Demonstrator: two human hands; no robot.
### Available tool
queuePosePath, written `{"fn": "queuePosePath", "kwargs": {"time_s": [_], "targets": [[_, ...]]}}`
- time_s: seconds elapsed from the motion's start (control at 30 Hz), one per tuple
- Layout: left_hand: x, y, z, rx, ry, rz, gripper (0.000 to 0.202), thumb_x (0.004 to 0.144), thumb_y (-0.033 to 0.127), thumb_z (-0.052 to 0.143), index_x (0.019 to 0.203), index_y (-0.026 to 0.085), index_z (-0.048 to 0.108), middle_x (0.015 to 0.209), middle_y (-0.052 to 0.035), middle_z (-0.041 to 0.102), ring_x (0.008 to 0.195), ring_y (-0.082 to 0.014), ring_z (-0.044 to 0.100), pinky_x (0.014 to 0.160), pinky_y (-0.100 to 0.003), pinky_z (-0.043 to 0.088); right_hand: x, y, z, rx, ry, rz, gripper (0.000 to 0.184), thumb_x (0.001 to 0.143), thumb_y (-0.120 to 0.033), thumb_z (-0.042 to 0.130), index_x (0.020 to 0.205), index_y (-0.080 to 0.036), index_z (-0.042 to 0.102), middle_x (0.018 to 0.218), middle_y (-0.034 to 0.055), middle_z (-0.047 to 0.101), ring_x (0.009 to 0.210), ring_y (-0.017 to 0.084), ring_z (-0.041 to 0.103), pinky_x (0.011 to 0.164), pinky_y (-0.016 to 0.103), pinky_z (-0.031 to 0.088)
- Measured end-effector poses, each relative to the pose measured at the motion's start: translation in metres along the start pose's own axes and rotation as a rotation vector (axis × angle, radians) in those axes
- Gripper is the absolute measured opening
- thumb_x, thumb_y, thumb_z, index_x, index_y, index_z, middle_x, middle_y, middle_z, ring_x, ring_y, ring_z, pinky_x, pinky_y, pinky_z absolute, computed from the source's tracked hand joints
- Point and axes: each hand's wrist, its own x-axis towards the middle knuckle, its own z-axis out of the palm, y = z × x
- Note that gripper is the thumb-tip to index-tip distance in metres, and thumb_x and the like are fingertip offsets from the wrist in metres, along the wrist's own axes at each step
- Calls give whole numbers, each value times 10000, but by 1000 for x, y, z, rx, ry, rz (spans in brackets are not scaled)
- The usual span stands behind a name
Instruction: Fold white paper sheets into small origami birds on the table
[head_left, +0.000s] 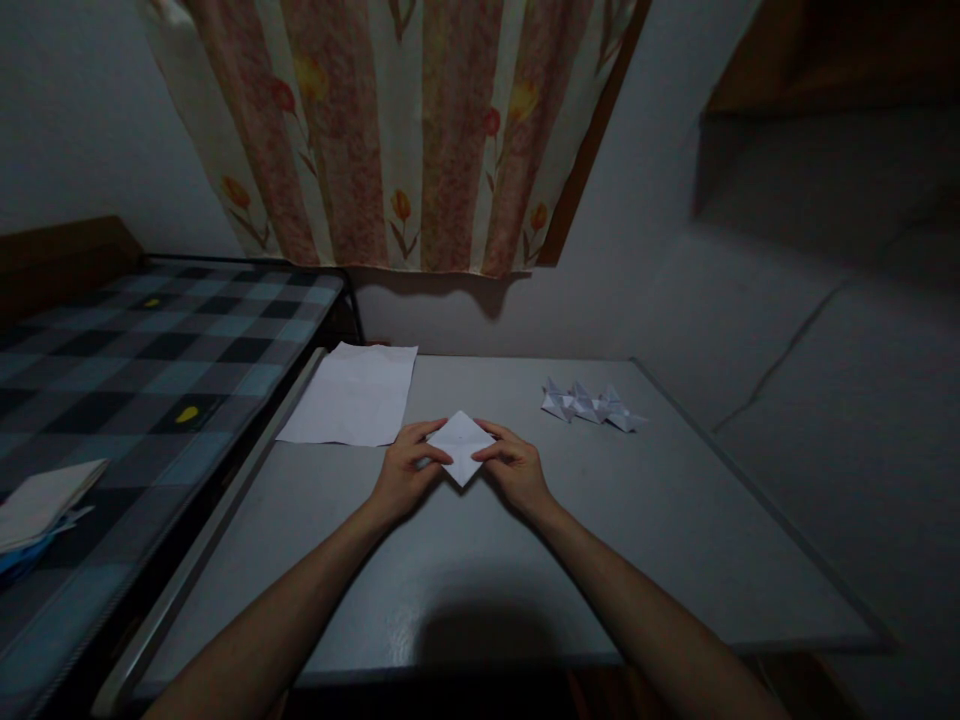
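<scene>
A small folded square of white paper (461, 438), turned so that a corner points toward me, is held above the table. My left hand (409, 465) pinches its left corner between thumb and fingers. On the opposite side my right hand (517, 465) grips the right corner the same way. Crease lines cross the paper's face. Farther right on the table lie several folded white paper figures (589, 403) in a row. Flat white sheets (349, 395) rest at the table's back left, close to my left hand.
The grey table (637, 540) meets the wall at its back and right. A bed with a checked cover (225, 330) runs along the left side, with papers (45, 505) lying on it. A flowered curtain (405, 130) hangs behind the table.
</scene>
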Motion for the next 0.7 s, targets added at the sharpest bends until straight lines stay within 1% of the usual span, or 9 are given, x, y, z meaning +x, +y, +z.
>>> {"fn": "queuePosePath", "kwargs": {"time_s": [0.07,0.13,0.23,0.33,0.43,0.53,0.6,0.7], "targets": [[1,0,0,-22,1,15,127,722,139,675,731,253,729,1124,-58,676,1067,-235,576,942,-439,426,0,0,0,42,-13,9,157,699,-127,652,697,-255,742,1067,44,704,1015,202,636,943,390,460],[2,-1,0,-33,9,8,84,728,182,695,755,253,731,1078,-62,696,1036,-233,595,923,-433,443,0,0,1,64,-14,24,140,693,-138,661,692,-253,740,1019,42,720,970,203,655,910,382,481],[3,-3,0,-39,26,-21,65,727,255,718,788,251,739,1019,-69,716,1015,-237,612,915,-436,459,0,-1,1,71,-1,57,92,685,-175,677,685,-244,737,998,47,730,940,209,671,888,382,500],[1,-7,0,-67,49,-46,83,722,288,723,788,244,745,956,-71,731,1010,-241,626,915,-440,475,0,0,1,62,11,70,82,683,-206,691,733,-240,747,983,55,737,924,215,682,882,381,509],[0,-7,0,-95,65,-53,70,732,288,709,775,247,746,913,-61,736,975,-232,644,888,-424,496,0,1,0,39,7,73,104,685,-226,695,769,-244,754,942,53,746,880,216,694,855,376,526],[0,-2,0,-106,59,-40,59,751,252,688,773,248,743,863,-47,737,883,-208,663,842,-386,507,-1,1,1,16,10,71,96,680,-253,714,766,-245,756,890,47,751,819,214,699,805,363,543],[0,1,0,-92,48,-44,69,762,223,673,772,242,738,811,-35,733,823,-192,665,810,-353,506,-1,0,1,12,13,75,92,682,-273,724,760,-237,756,847,47,752,761,208,697,743,340,550],[-2,4,0,-59,48,-97,65,765,216,668,778,228,731,772,-24,720,754,-172,654,737,-301,498,-1,-3,1,-5,32,73,90,706,-286,707,746,-221,755,753,41,746,676,195,683,649,303,536]]}}
